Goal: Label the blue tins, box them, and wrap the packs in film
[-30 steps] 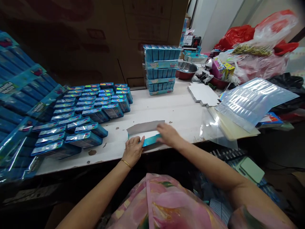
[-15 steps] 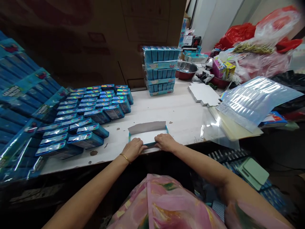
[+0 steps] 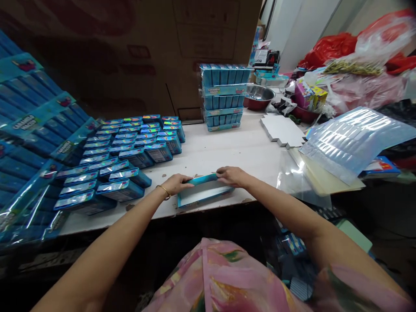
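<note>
A shallow cardboard tray (image 3: 201, 196), white inside and blue outside, lies near the table's front edge. My left hand (image 3: 177, 183) pinches the left end of its far flap, a bracelet on the wrist. At the flap's right end, my right hand (image 3: 230, 176) has its fingers closed on the same edge. The flap stands up between the two hands and shows its blue side. To the left, several small blue boxes (image 3: 136, 157) with shiny tops stand in rows.
Wrapped trays of blue boxes (image 3: 223, 91) are stacked at the back, with more (image 3: 29, 125) piled at far left. Flat white card blanks (image 3: 282, 129) and clear plastic sheets (image 3: 354, 143) lie to the right. A metal bowl (image 3: 260, 92) stands behind. A large brown carton (image 3: 146, 52) rises at the back.
Both hands have moved from the tray's near side to its far flap. The flap showed its grey inner face before and now shows blue. The view has shifted slightly.
</note>
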Action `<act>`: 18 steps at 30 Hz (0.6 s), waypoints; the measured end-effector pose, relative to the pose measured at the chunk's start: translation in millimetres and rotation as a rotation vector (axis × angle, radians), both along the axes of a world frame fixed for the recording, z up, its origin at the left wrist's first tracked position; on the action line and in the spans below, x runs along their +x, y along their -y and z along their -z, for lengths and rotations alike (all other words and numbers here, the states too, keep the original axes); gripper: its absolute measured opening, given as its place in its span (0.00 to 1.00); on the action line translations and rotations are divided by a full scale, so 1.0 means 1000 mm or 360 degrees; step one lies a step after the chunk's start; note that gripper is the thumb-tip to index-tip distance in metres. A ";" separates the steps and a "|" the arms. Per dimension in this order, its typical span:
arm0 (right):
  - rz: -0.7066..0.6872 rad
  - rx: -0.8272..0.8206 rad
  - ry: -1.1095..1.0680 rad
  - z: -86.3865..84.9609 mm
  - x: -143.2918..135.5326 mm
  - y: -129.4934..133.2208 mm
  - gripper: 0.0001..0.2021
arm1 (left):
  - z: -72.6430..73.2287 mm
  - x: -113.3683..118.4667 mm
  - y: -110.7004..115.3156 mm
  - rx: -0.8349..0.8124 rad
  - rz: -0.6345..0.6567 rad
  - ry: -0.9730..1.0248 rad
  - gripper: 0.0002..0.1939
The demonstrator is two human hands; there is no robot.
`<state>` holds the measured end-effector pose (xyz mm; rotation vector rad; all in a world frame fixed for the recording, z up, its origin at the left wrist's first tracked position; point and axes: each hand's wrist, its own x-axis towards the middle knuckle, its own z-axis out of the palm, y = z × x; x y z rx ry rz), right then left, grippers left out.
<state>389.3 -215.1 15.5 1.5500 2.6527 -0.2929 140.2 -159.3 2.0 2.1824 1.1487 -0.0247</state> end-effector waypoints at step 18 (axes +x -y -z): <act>0.0017 0.0121 -0.0049 0.016 -0.014 -0.017 0.12 | 0.004 0.030 0.041 0.0643 0.0232 -0.0862 0.17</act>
